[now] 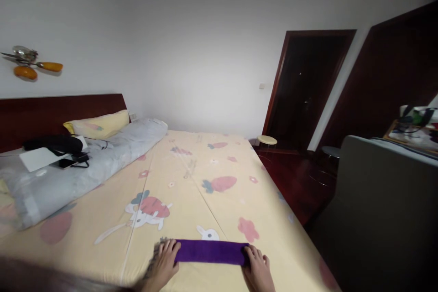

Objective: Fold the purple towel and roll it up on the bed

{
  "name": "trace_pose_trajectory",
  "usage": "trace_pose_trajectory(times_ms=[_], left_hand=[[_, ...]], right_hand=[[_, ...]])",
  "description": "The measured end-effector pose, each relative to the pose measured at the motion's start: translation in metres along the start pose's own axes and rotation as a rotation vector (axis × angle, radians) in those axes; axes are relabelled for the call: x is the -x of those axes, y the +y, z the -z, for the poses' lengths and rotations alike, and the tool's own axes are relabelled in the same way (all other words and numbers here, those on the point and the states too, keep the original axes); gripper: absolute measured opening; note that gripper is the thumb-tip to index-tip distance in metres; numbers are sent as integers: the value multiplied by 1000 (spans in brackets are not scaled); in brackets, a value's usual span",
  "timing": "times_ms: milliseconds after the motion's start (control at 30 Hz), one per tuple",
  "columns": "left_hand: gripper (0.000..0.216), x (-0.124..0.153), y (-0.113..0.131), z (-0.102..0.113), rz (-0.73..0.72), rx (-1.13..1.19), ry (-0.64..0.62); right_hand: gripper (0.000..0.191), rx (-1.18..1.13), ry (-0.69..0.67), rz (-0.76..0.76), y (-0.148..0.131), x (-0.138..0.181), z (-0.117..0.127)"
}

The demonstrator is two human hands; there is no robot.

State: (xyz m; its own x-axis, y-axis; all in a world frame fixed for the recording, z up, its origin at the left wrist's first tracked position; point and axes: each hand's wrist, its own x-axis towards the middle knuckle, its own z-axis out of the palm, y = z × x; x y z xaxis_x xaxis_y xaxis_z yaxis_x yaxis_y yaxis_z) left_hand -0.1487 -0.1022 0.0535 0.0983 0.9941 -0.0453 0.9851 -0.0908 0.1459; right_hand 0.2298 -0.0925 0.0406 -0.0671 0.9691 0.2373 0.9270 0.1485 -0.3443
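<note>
A purple cloth (211, 252), folded into a long flat strip, lies across the near part of the bed at the bottom middle of the head view. My left hand (165, 261) grips its left end, fingers bent over the edge. At the other end, my right hand (258, 265) has the corner between thumb and fingers. Between my hands the strip is straight and smooth. Beneath it is a yellow bedsheet (185, 200) printed with rabbits, carrots and flowers. A printed white rabbit shows just beyond the cloth's far edge.
To the left, a rolled grey quilt (92, 178) bears a black bag (53, 144), a white flat object (39, 159) and a phone (65, 163). A yellow pillow (99, 125) leans near the headboard (61, 112). Right of the bed stand a round stool (267, 140) and a grey panel (383, 205).
</note>
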Motion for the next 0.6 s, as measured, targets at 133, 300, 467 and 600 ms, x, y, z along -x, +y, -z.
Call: trace_pose_trajectory(times_ms=[133, 300, 467, 600], left_hand=[[62, -6, 2, -6, 1, -54, 35], [63, -14, 3, -11, -11, -112, 69], [66, -21, 0, -14, 63, -96, 31], [61, -26, 17, -3, 108, 130, 52]], right_hand=[[38, 8, -3, 19, 5, 0, -3], [30, -22, -5, 17, -4, -15, 23], [30, -383, 13, 72, -22, -52, 77], [28, -496, 59, 191, -67, -77, 130]])
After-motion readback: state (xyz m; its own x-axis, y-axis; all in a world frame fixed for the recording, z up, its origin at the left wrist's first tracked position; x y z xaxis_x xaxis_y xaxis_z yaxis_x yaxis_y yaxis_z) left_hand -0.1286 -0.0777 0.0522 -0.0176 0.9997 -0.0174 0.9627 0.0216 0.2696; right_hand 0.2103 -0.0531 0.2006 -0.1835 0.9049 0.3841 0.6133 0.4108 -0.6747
